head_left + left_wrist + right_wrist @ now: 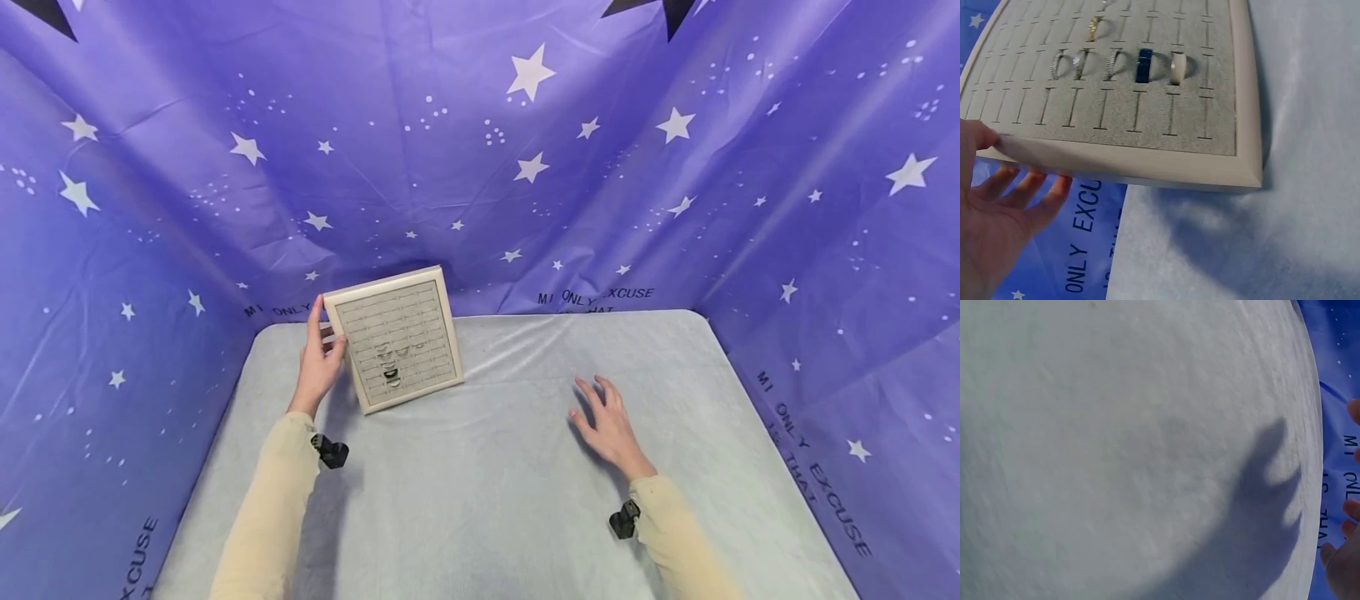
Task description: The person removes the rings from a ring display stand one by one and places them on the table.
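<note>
A beige ring display tray point(382, 283) stands tilted up on its lower edge at the back left of the table. Several rings point(1116, 64) sit in its slots, among them a dark blue one point(1143, 65) and a gold one higher up. My left hand point(318, 362) grips the tray's left edge, thumb on the front of the frame point(1147, 164) and fingers point(1029, 194) behind it. My right hand point(607, 421) is over the cloth right of centre, fingers spread and holding nothing. The right wrist view catches only its fingertips point(1347, 562) and its shadow.
The table point(487, 500) is covered with a pale grey cloth. A purple star-printed backdrop point(525, 167) closes it in at the back and on both sides. Small black camera mounts sit at both wrists.
</note>
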`<action>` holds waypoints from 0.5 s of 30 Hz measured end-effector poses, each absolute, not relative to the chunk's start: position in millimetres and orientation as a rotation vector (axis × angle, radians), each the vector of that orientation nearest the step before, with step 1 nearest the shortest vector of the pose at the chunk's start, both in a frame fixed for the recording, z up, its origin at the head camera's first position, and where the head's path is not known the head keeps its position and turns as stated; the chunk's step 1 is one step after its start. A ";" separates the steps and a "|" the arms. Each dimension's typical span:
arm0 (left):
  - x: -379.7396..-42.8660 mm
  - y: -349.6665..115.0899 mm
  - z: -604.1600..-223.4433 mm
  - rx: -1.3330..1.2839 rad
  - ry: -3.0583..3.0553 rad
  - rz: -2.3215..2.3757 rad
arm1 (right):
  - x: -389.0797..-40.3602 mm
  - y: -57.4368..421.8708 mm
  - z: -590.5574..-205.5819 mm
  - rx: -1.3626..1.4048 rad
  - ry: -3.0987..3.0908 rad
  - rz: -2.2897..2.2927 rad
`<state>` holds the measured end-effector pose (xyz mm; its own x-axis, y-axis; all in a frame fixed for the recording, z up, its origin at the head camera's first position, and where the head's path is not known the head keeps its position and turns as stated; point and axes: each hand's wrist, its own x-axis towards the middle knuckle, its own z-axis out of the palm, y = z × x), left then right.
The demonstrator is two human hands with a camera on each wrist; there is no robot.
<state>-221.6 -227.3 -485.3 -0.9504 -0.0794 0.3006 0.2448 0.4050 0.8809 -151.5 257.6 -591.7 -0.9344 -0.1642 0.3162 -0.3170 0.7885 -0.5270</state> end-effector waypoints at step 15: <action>-196.1 -210.5 -457.5 -0.208 -2.346 -1.800 | -154.2 231.4 -592.9 0.404 -2.713 0.968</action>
<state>-196.1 -210.5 -457.5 -0.9745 0.0032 0.2244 0.2175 0.2588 0.9411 -154.2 231.4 -592.9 -0.9349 -0.1791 0.3063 -0.3325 0.7434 -0.5803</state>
